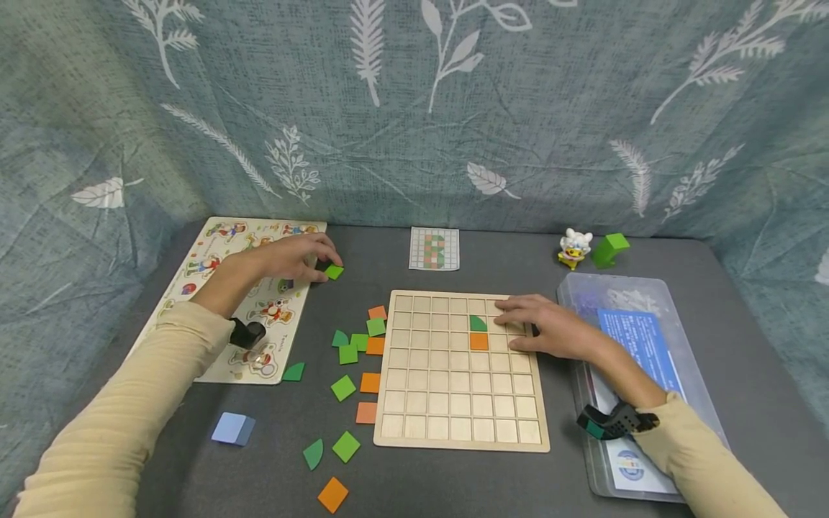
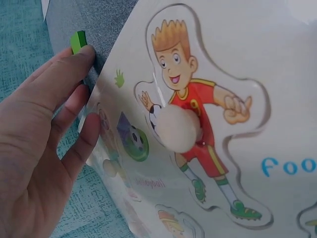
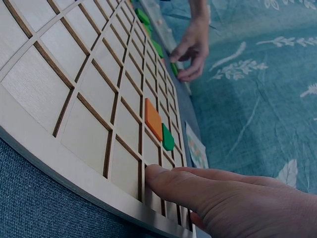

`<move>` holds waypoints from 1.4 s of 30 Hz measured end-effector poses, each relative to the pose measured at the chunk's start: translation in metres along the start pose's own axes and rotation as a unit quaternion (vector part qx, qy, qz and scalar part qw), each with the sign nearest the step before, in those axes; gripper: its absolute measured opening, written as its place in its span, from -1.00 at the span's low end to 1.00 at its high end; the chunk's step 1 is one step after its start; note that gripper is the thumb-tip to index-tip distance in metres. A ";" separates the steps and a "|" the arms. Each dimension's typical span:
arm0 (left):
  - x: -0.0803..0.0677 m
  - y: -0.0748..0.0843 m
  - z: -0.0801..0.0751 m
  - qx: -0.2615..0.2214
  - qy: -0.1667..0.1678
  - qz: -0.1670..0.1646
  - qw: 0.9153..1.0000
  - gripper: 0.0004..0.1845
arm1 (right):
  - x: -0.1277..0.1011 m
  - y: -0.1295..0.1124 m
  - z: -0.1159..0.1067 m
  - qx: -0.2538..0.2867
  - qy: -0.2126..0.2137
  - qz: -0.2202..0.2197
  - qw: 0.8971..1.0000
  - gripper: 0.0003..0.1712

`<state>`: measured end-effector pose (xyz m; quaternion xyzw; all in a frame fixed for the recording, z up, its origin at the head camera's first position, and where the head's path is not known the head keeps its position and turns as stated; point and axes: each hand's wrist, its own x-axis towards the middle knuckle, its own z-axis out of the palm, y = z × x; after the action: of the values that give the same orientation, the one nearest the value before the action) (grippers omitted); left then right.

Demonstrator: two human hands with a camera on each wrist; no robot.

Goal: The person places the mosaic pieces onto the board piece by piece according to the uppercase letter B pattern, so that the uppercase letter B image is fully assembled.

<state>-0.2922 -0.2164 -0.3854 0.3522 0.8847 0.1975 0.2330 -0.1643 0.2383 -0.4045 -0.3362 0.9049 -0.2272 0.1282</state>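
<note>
Head view first: the left hand (image 1: 294, 257) reaches out over the corner of the cartoon peg puzzle board (image 1: 214, 288), its fingertips pinching a small green square tile (image 1: 334, 272) that sits on the grey tabletop (image 1: 712, 288) just off the puzzle's edge; the left wrist camera shows the same tile (image 2: 78, 40) at the tip of the forefinger. The right hand (image 1: 550, 327) lies flat, fingers straight and relaxed, on the upper right part of the wooden grid board (image 1: 453, 424), gripping nothing. Just beside its fingertips a green quarter-round tile (image 1: 478, 324) sits in one cell, with an orange square tile (image 1: 478, 341) in the cell right below, touching it. Loose green and orange tiles (image 1: 359, 342) lie scattered left of the board, and a blue block (image 1: 233, 429) rests farther left. A pattern card (image 1: 435, 249) lies beyond the board. At the right stands a clear plastic box (image 1: 576, 291), with a small toy figure (image 1: 573, 248) and a green block (image 1: 612, 249) behind it.
</note>
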 end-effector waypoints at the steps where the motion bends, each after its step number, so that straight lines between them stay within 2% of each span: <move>1: 0.001 0.000 0.000 0.002 0.000 -0.001 1.000 -0.67 | 0.000 0.000 0.000 0.000 0.001 0.000 1.000 -0.52; 9: 0.001 0.006 0.000 0.008 0.010 -0.006 1.000 -0.68 | -0.001 0.000 -0.002 0.000 0.007 -0.010 1.000 -0.54; 13: 0.003 0.021 0.008 0.006 0.047 0.004 0.999 -0.68 | -0.001 -0.001 -0.002 0.002 0.006 -0.011 1.000 -0.55; 15: 0.009 0.038 0.017 0.000 0.074 0.021 0.997 -0.67 | -0.002 -0.001 -0.002 0.002 0.004 -0.009 1.000 -0.54; 18: 0.024 0.079 0.036 -0.008 0.092 0.049 0.994 -0.65 | -0.004 -0.002 -0.003 0.003 0.001 -0.005 1.000 -0.54; 22: 0.044 0.136 0.061 0.014 0.070 0.071 0.995 -0.64 | -0.004 -0.001 -0.004 0.004 0.001 -0.007 1.000 -0.54; 24: 0.053 0.155 0.073 0.040 0.061 0.085 0.994 -0.66 | -0.003 -0.001 -0.004 0.005 0.000 -0.006 1.000 -0.54; 26: 0.060 0.167 0.081 0.064 0.060 0.100 0.991 -0.68 | -0.002 0.000 -0.003 0.006 -0.001 -0.006 1.000 -0.54; 30: 0.069 0.174 0.089 0.080 0.068 0.114 0.988 -0.73 | 0.000 0.000 -0.002 0.003 0.002 -0.009 1.000 -0.55; 35: 0.072 0.173 0.091 0.078 0.076 0.099 0.989 -0.74 | 0.001 0.000 -0.003 0.001 -0.002 -0.003 1.000 -0.54; 42: 0.073 0.172 0.091 0.073 0.071 0.094 0.990 -0.73 | 0.000 0.000 -0.002 0.003 -0.006 0.005 1.000 -0.53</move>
<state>-0.1974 -0.0307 -0.3912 0.4352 0.8738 0.1781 0.1240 -0.1652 0.2388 -0.4027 -0.3326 0.9051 -0.2273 0.1359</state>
